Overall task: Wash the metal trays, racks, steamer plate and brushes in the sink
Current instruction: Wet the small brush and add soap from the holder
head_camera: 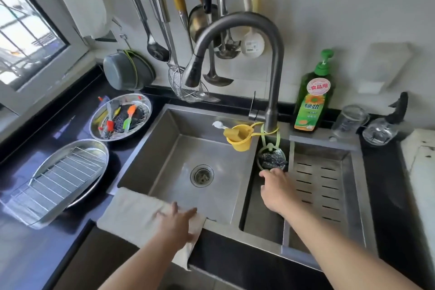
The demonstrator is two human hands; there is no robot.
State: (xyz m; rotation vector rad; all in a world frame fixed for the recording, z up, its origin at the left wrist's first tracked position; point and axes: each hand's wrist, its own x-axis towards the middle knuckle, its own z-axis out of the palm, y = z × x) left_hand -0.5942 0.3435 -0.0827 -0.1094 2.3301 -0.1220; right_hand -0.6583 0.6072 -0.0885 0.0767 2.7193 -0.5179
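Both hands hover open-fingered, left hand [177,221] on the cloth [138,214], right hand [276,189] nearing the steel scourer [273,160], while trays [70,172] and brushes [122,117] wait unwashed on the table [28,242], sink [179,148] dry.

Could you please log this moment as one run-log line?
left hand: flat on cloth | right hand: reaching steel scrubber | sink: empty

The left hand [175,221] is resting flat on a pale grey cloth [136,212] draped over the front rim of the stainless steel sink [164,148]; the right hand [275,189] is reaching towards a steel wool scrubber [273,160] hanging in a green holder; two oval metal trays are sitting on the dark counter [30,249], the nearer tray [93,148] holding a wire rack [51,186], the farther tray [146,101] holding colourful brushes [120,116].
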